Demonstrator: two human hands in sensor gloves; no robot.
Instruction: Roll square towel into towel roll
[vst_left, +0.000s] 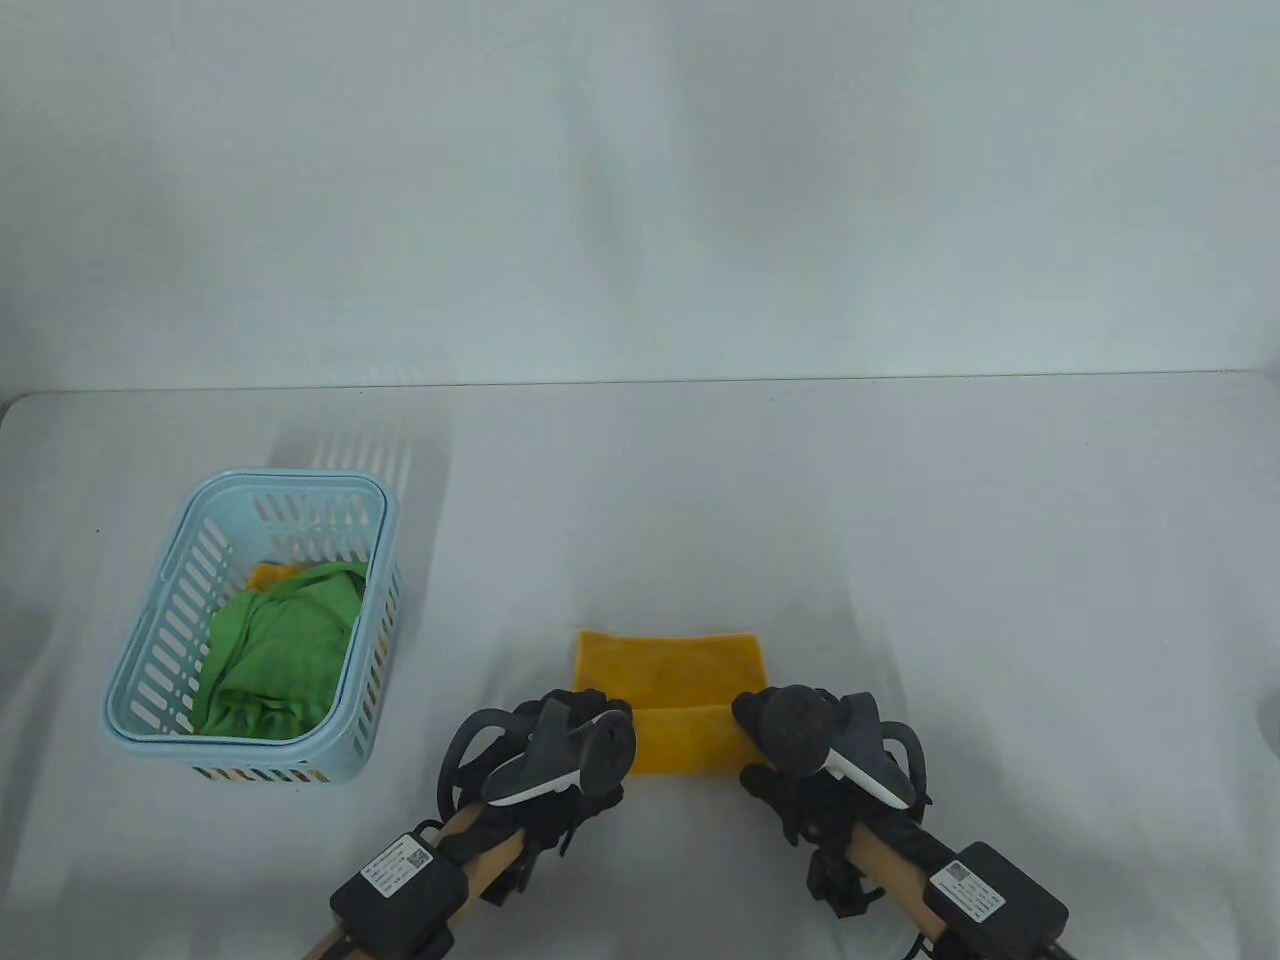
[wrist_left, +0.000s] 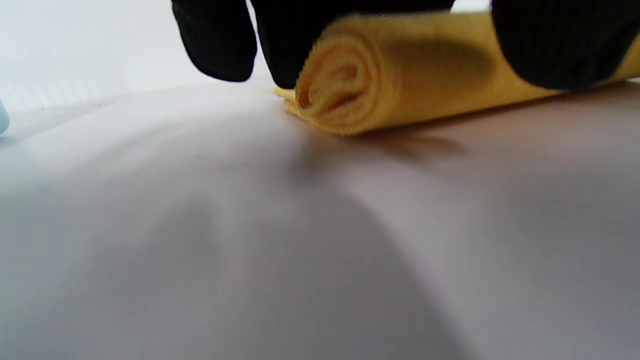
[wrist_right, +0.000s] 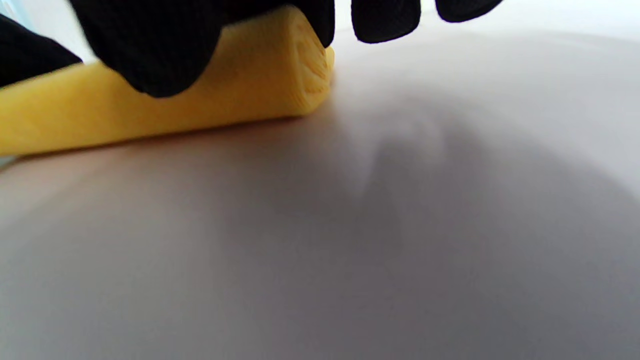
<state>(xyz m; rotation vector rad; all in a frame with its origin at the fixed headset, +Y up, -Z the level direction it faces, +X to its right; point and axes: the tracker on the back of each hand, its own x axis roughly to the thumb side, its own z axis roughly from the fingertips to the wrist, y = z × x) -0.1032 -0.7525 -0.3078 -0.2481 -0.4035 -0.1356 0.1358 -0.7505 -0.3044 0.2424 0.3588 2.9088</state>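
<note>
Yellow square cloth towel (vst_left: 668, 690), half rolled, lies on the white table (vst_left: 900, 520); left hand (vst_left: 560, 745) and right hand (vst_left: 800, 745) curl their fingers (wrist_left: 560, 45) over the roll's ends.

A pale grey-white worktop (vst_left: 900, 520) fills the lower part of the table view, its far edge running straight across and its far corners rounded. The surface looks like a smooth cloth or mat with faint soft creases. Behind it rises a plain whitish wall (vst_left: 640, 180), evenly lit and unmarked, with a slightly darker cast toward its left side. The light is soft and diffuse, falling from above and the front, so that shadows on the worktop are pale and blurred at their edges. In the wrist views the worktop (wrist_left: 200, 225) shows as a broad, dull grey plane with wide, gentle shading.
</note>
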